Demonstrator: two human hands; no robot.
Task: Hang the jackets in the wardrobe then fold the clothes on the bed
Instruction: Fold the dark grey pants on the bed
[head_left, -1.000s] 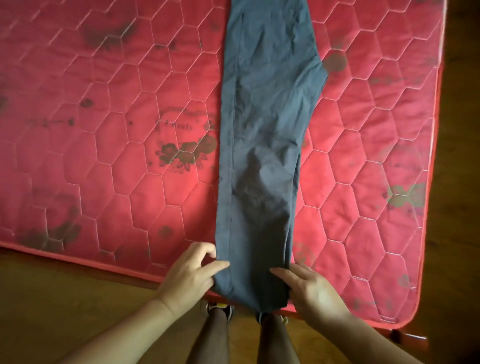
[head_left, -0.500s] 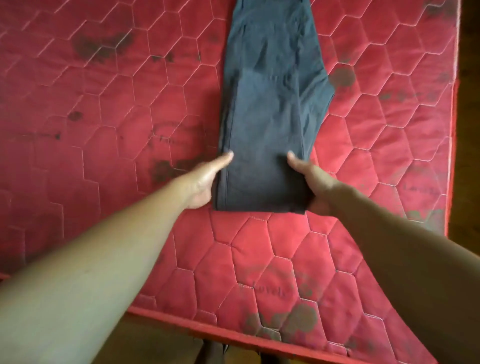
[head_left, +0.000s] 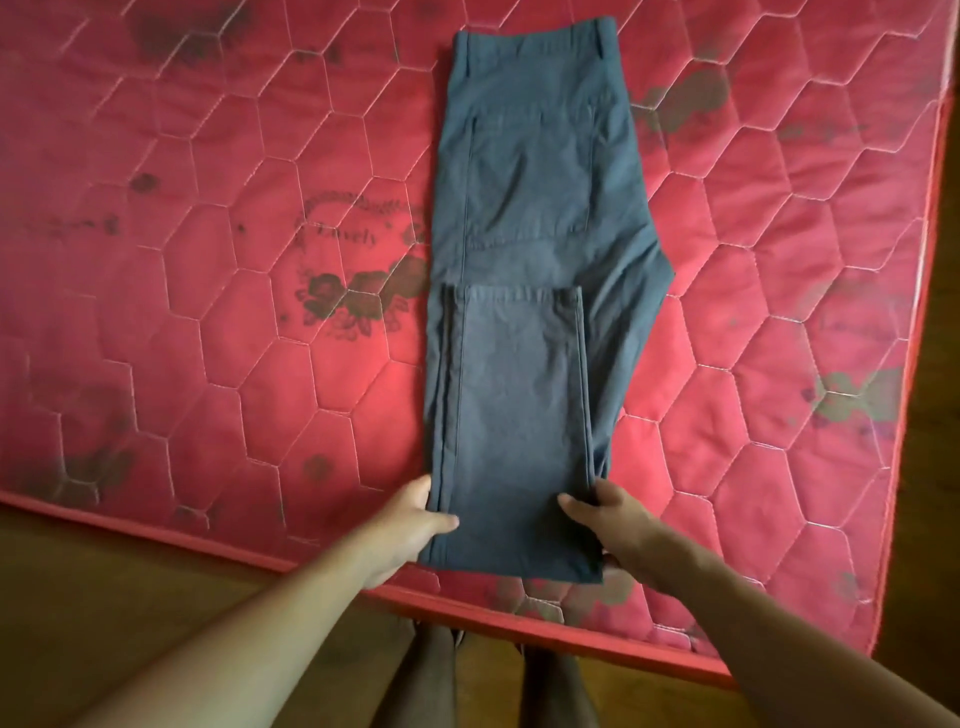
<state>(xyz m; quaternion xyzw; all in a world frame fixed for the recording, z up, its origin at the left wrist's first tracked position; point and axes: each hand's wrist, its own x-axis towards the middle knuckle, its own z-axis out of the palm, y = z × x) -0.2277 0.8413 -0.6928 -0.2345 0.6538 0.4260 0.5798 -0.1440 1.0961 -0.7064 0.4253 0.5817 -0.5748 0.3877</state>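
Red quilted mattress fills view; grey trousers at centre, waistband toward 12 — hem, at 6 a second ago, now doubled back mid-garment; left hand and right hand pinch new fold's sides at 6; I judge second fold next.

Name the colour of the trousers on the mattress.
Slate blue-grey trousers, plain, seen in the head view.
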